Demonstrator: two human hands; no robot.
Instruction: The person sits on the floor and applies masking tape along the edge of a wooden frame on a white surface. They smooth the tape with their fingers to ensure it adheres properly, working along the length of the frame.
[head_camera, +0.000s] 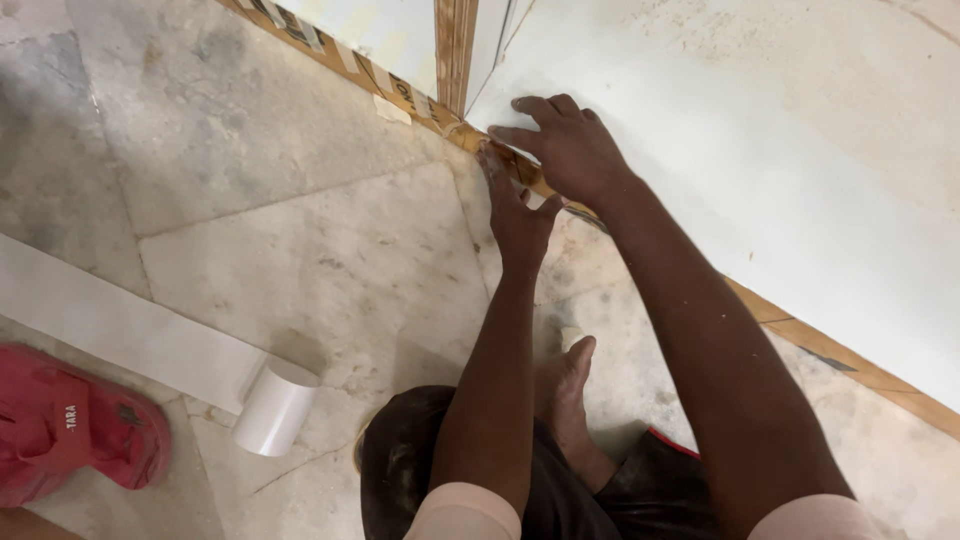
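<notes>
Both open hands, left hand (520, 215) and right hand (565, 150), pressed tape (520, 172) onto the skirting toward one o'clock, the strip toward four o'clock apparently left, white roll (275, 405) idle at seven.

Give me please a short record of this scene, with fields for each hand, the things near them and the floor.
left hand: fingers flat on the brown taped strip at the foot of the wall
right hand: palm pressing the white sheet on the wall, just above the strip
white roll: on the floor, partly unrolled toward the left
pink sandal: lower left, beside the unrolled band
floor: pale marble slabs
bare foot: under the arms
</notes>
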